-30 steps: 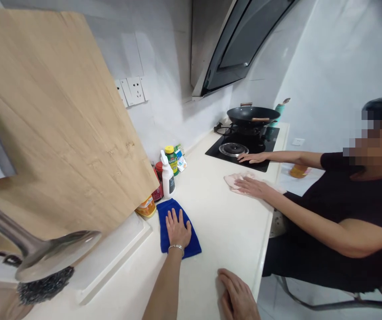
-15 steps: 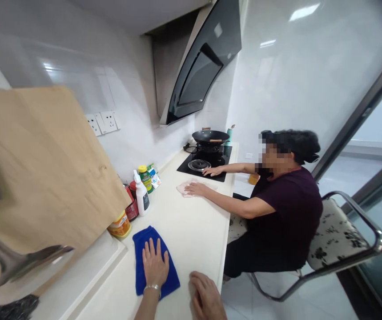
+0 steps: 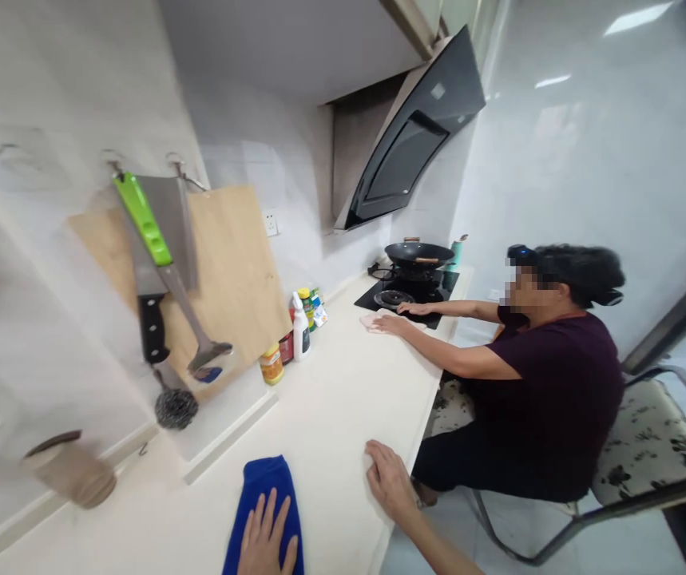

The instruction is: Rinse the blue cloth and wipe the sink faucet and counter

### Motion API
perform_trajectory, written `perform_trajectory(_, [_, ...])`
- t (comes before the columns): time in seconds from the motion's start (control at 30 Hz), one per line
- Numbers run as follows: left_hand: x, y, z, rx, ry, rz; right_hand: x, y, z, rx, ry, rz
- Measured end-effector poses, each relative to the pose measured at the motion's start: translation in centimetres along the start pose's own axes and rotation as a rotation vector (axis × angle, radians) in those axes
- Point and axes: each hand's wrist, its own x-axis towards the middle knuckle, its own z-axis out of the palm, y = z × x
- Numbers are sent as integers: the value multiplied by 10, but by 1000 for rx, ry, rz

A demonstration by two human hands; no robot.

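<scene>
A folded blue cloth lies flat on the white countertop at the bottom of the view. My left hand rests palm down on it with the fingers spread; the wrist is out of the frame. My right hand leans on the counter's front edge, to the right of the cloth. Its fingers are loosely bent, nothing is in them, and they do not touch the cloth.
A seated person reaches over the counter, one hand on a pale cloth, the other at the black stove. A wok, spray bottle, hanging cutting board, cleaver and brownish container are around.
The camera has turned left and drawn back, bringing hanging utensils and a brownish container into view. My left hand stays flat on the blue cloth; my right hand stays at the counter edge.
</scene>
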Motion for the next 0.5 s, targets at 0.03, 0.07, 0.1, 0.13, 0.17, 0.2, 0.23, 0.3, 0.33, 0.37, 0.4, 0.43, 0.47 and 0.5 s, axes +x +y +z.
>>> perform_trajectory(0.03, [-17, -7, -11, 10, -22, -40, -1, 1, 0, -13, -1, -19])
perform_trajectory(0.07, [-33, -14, -24, 18, -48, -82, -3, 2, -1, -15, -6, -33])
perform_trajectory(0.1, [-50, -19, -37, 24, -75, -124, -5, 4, -1, -2, -17, -40])
perform_trajectory(0.13, [-66, -24, -50, 30, -100, -167, -7, 6, -1, 18, -30, -44])
perform_trajectory(0.17, [-82, -29, -62, 35, -120, -209, -10, 8, 0, 38, -45, -48])
perform_trajectory(0.2, [-98, -33, -74, 42, -136, -252, -12, 11, 1, 63, -71, -59])
perform_trajectory(0.23, [-114, -37, -85, 51, -148, -293, -14, 15, 2, 77, -89, -67])
perform_trajectory(0.3, [-144, -45, -103, 70, -162, -383, -18, 22, 7, 28, -104, -81])
perform_trajectory(0.33, [-159, -50, -111, 77, -168, -430, -19, 25, 9, 8, -114, -85])
perform_trajectory(0.37, [-174, -55, -118, 83, -172, -478, -21, 28, 10, -9, -123, -88])
perform_trajectory(0.4, [-188, -61, -124, 87, -175, -530, -22, 30, 11, -22, -134, -88])
perform_trajectory(0.43, [-201, -69, -129, 91, -175, -584, -23, 31, 11, -31, -147, -89])
perform_trajectory(0.47, [-213, -77, -134, 96, -173, -641, -24, 31, 10, -40, -156, -88])
perform_trajectory(0.5, [-225, -86, -138, 104, -167, -699, -24, 31, 9, -48, -163, -85])
